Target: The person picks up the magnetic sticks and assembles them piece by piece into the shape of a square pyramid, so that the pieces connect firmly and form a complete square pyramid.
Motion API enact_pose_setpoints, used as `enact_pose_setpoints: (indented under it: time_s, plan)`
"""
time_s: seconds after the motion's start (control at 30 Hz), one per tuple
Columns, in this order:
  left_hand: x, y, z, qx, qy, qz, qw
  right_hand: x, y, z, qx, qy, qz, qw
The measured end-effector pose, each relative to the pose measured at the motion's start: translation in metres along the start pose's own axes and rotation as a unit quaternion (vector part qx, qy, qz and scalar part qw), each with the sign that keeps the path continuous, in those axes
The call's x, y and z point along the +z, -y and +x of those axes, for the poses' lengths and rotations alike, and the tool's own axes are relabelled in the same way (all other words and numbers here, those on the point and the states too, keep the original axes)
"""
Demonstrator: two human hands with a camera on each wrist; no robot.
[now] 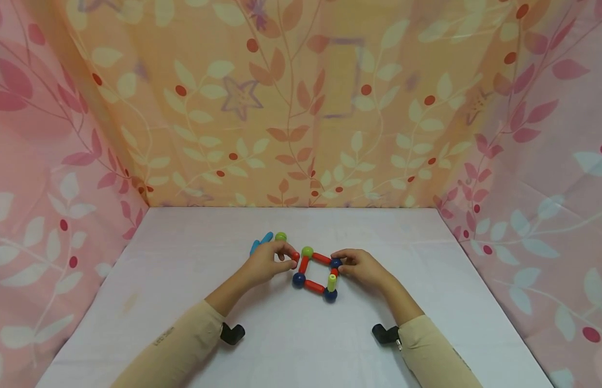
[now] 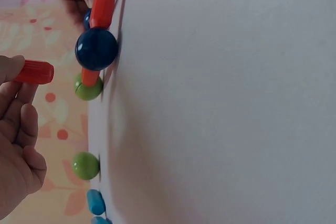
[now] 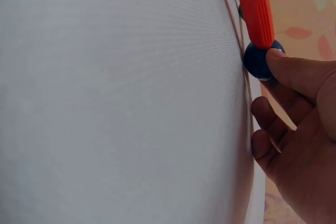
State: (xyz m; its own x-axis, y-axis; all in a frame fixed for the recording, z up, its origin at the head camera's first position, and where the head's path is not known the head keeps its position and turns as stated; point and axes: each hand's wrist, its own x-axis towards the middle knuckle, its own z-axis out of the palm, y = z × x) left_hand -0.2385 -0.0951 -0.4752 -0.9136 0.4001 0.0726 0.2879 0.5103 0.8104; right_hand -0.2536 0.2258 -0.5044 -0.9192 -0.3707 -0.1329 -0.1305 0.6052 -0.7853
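Between thumb and finger, my left hand [image 1: 264, 265] pinches a loose red rod [image 2: 38, 72]. Just right of it on the table lies a square frame of red magnetic rods [image 1: 314, 286] joined by balls. One corner is a green ball [image 1: 308, 251]; the others are dark blue balls, such as the left one [image 1: 298, 280]. My right hand [image 1: 366, 268] pinches the far-right blue ball [image 3: 257, 62] with thumb and fingers. A yellow-green rod [image 1: 332, 283] stands up from the near blue ball [image 1: 330, 295]. The held red rod is above the table, apart from the frame.
Behind my left hand lie a loose green ball [image 1: 281, 236] and blue rods [image 1: 267, 237]. White cloth covers the table [image 1: 194, 242], with patterned curtains [image 1: 291, 134] along its back and sides. Black wrist mounts [image 1: 233, 334] stick out from both sleeves.
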Motion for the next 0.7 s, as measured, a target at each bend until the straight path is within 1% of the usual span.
enact_pose_setpoints:
  time_s: [0.3,0.43,0.53,0.63,0.7]
  plan:
    - [0.012,-0.004,0.003,-0.018,0.030,0.018,0.9992,0.000,0.000,0.000,0.001,-0.003,-0.006,1.0000]
    - [0.016,-0.003,0.005,-0.026,0.048,0.009,0.9985,0.000,0.001,0.000,-0.001,-0.003,-0.010,0.9999]
    - [0.017,-0.002,0.005,-0.031,0.052,0.002,0.9982,0.000,0.001,0.001,-0.005,0.000,-0.014,0.9999]
    - [0.018,-0.002,0.005,-0.028,0.052,0.008,0.9982,-0.001,-0.001,0.004,-0.011,0.003,-0.020,0.9997]
    - [0.020,-0.003,0.006,-0.021,0.056,0.018,0.9981,-0.002,-0.002,0.006,-0.012,0.004,-0.022,0.9997]
